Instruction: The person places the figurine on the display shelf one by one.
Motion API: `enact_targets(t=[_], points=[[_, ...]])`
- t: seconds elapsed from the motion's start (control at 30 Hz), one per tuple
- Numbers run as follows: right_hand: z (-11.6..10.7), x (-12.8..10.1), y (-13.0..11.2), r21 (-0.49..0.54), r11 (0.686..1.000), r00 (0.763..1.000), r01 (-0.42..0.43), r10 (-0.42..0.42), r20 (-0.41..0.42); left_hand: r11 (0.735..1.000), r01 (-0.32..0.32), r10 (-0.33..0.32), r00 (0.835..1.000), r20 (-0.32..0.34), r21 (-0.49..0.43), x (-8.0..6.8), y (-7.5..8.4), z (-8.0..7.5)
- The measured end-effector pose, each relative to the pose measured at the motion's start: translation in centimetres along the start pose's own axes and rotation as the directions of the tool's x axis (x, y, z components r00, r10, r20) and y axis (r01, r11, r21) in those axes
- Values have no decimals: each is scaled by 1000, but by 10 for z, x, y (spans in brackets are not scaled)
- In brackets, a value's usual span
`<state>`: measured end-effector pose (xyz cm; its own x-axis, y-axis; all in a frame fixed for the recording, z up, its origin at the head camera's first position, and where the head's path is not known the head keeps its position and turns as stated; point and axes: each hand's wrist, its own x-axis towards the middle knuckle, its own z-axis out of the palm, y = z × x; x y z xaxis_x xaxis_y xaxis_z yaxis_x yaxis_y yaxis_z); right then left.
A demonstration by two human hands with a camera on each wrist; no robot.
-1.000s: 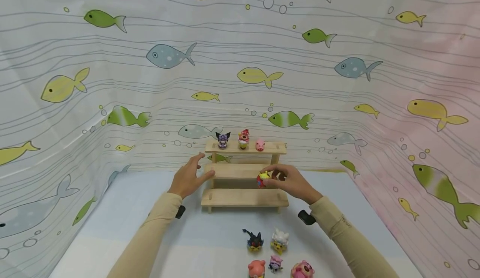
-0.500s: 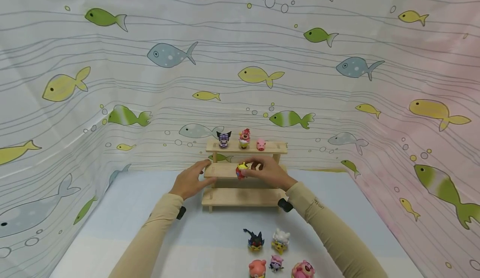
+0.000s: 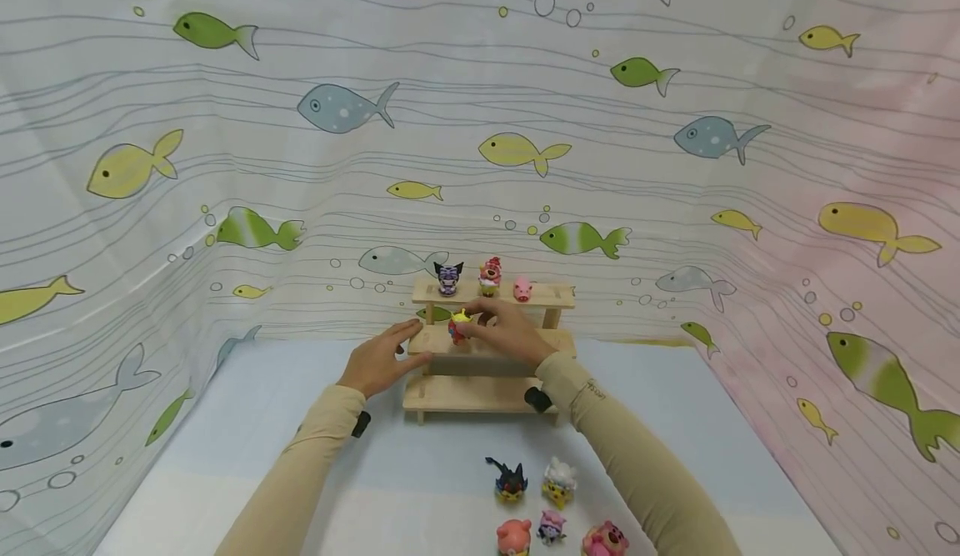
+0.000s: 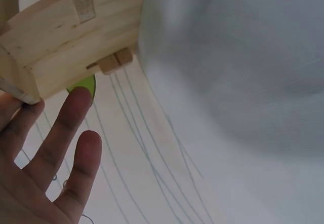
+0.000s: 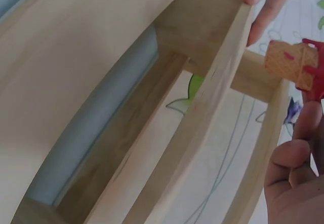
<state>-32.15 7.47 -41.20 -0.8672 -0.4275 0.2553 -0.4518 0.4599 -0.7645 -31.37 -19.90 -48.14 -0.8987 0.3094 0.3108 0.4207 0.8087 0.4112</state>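
A small figurine with a yellow head and red body (image 3: 459,328) is pinched in my right hand (image 3: 510,331), over the left part of the middle tier of a wooden display stand (image 3: 491,393). From the right wrist, its orange waffle-patterned base (image 5: 288,64) shows, apart from the wood. My left hand (image 3: 378,364) holds the left end of the middle tier, thumb at the front edge and fingers towards the back. The left wrist view has two fingers (image 4: 63,138) stretched out beyond the wood.
On the top tier stand a purple-black figurine (image 3: 448,279), a red-hatted one (image 3: 490,277) and a pink pig (image 3: 522,289). Several others lie on the table in front, among them a black one (image 3: 510,483), a white-and-yellow one (image 3: 559,481) and a pink one (image 3: 604,539). A fish-print curtain surrounds the table.
My right hand has carried the figurine leftward and a little up, from the right side of the stand to the middle tier's left part. My left hand has come onto that tier's end.
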Motion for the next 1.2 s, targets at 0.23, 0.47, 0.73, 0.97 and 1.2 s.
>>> enact_targets(t=[0.23, 0.47, 0.73, 0.97, 1.2], points=[[14, 16, -3, 9, 1000, 1000, 4, -4, 7, 1000, 18, -18, 1000, 11, 1, -1, 1, 0], [21, 27, 1, -18, 999, 999, 30, -29, 17, 1000, 17, -17, 1000, 13, 7, 0, 2, -1], [24, 29, 3, -46, 998, 998, 44, -42, 56, 1000, 15, -16, 1000, 22, 8, 0, 2, -2], [23, 29, 3, -56, 997, 996, 47, -42, 82, 1000, 25, -25, 1000, 17, 3, 0, 4, -3], [26, 29, 1, -71, 997, 996, 24, -18, 90, 1000, 30, -30, 999, 31, 1, -1, 6, -4]])
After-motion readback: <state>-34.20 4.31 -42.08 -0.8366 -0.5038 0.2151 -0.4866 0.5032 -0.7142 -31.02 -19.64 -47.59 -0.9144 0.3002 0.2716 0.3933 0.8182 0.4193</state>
